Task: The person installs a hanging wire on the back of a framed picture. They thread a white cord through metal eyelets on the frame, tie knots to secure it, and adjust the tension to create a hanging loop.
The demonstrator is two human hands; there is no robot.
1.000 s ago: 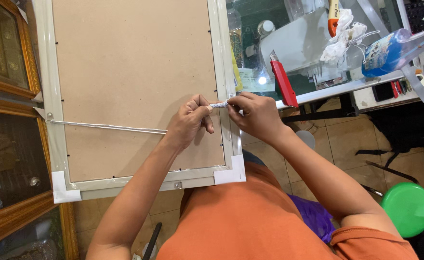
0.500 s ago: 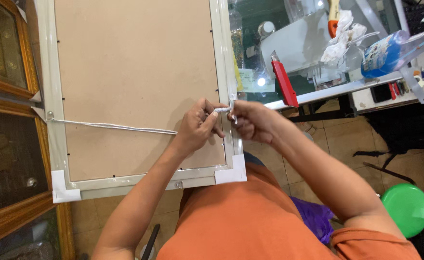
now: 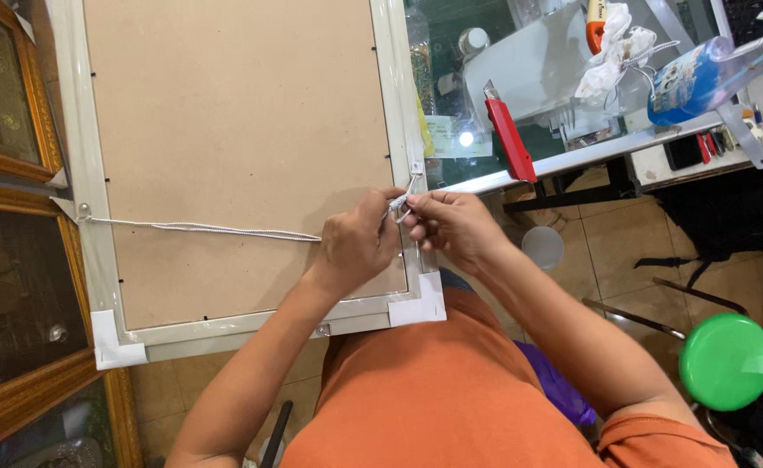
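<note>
- Far left of frame: dark wooden frames (image 3: 17,104) with gilt edges stand beside the work; no change from the earlier frames.
- Centre-left: pale picture frame (image 3: 95,260) lies back-up, its brown backing board (image 3: 225,113) facing the camera. White paper corner guards (image 3: 117,342) sit on the two lower corners. Position as it was half a second ago.
- White cord (image 3: 199,229) runs from a small fitting on the frame's left rail, mid-left, rightward across the board to the hands. It lies taut and nearly level, as in both earlier frames.
- Centre: left hand (image 3: 355,247) lies on the board near the right rail, fingers curled and pinched together on the cord. One second ago it sat a little lower on the board; it has since closed up against the other hand.
- Just right of centre: right hand (image 3: 451,227), fingertips touching those of the left, pinched on the cord's free end, which loops up to a small fitting (image 3: 416,169) on the right rail. One second ago the cord end was stretched straight between the hands; now it is bunched in a small loop.
- Right of the frame: red utility knife (image 3: 510,134) on the glass tabletop (image 3: 572,156), unmoved.
- Upper right: blue spray bottle (image 3: 702,78).
- Lower right: green round stool (image 3: 727,360).
</note>
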